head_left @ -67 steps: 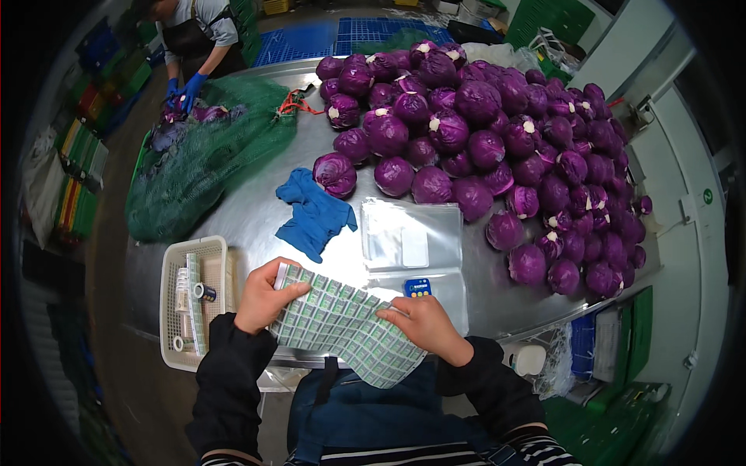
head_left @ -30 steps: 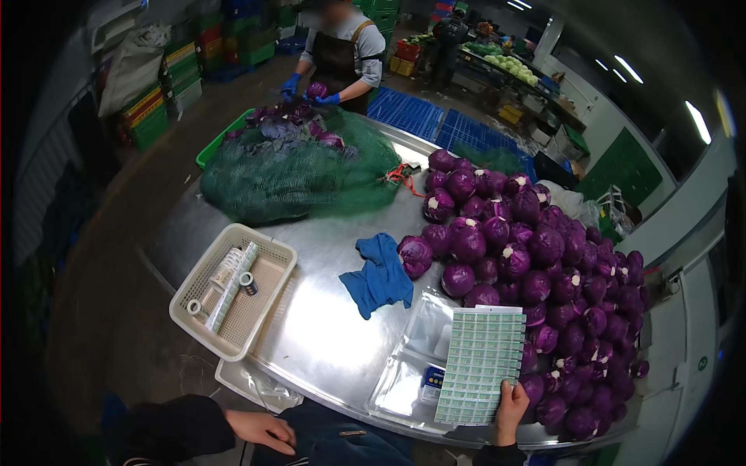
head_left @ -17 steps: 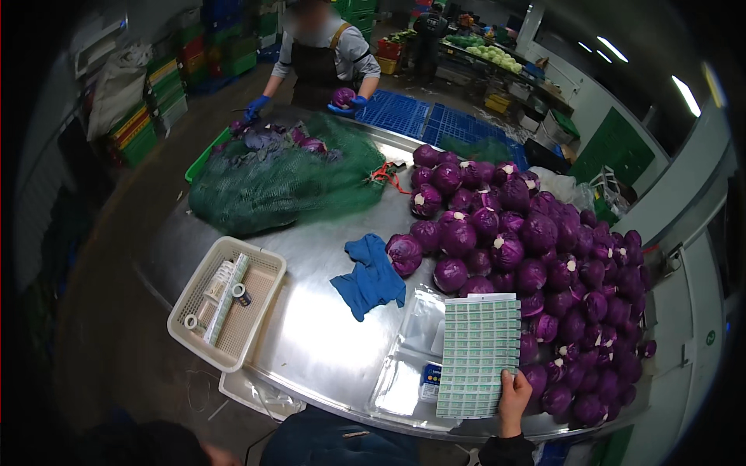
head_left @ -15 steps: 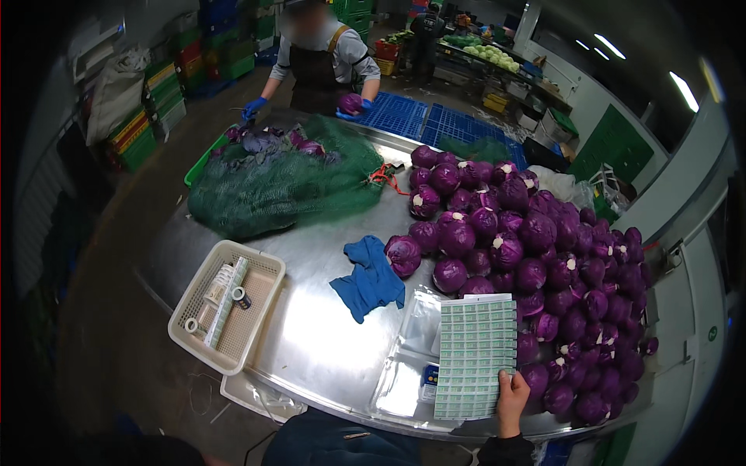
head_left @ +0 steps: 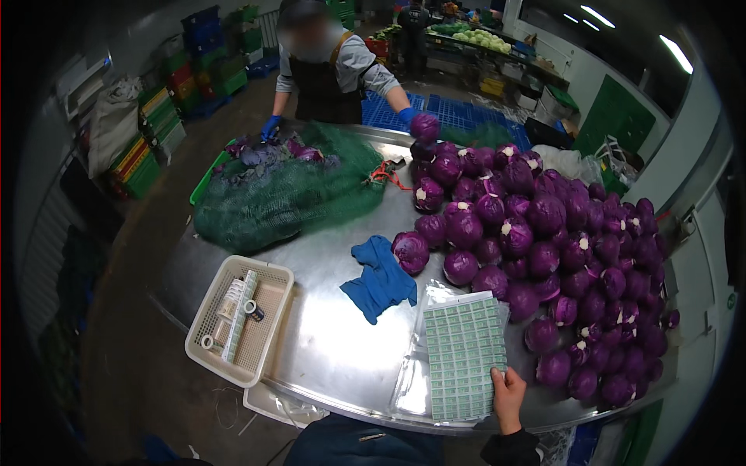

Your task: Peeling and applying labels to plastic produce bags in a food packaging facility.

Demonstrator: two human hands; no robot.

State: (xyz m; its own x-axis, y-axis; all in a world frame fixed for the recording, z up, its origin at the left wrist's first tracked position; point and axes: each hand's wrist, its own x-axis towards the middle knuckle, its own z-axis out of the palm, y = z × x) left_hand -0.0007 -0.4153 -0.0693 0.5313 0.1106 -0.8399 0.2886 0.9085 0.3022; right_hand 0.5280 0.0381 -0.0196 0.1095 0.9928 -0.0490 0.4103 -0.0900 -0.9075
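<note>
My right hand (head_left: 509,396) is closed on the lower right edge of a sheet of green and white labels (head_left: 465,357), thumb on top. The sheet lies over clear plastic bags (head_left: 412,380) at the near side of the metal table. Just right of it rises a large heap of red cabbages (head_left: 544,256), many with pale cut stems. A blue cloth (head_left: 378,278) lies crumpled beyond the sheet, beside a single red cabbage (head_left: 410,252). My left hand is out of view.
A cream plastic basket (head_left: 280,272) with label rolls sits at the table's left edge. Behind it lies a green mesh sack (head_left: 272,202) with cabbage leaves on top. Across the table (head_left: 318,334), a co-worker in blue gloves (head_left: 270,128) holds a cabbage (head_left: 424,127) over the heap.
The label sheet in my right hand has shifted slightly left over the plastic bags. The co-worker's arm has reached out with a cabbage to the heap's far end. My view has turned slightly.
</note>
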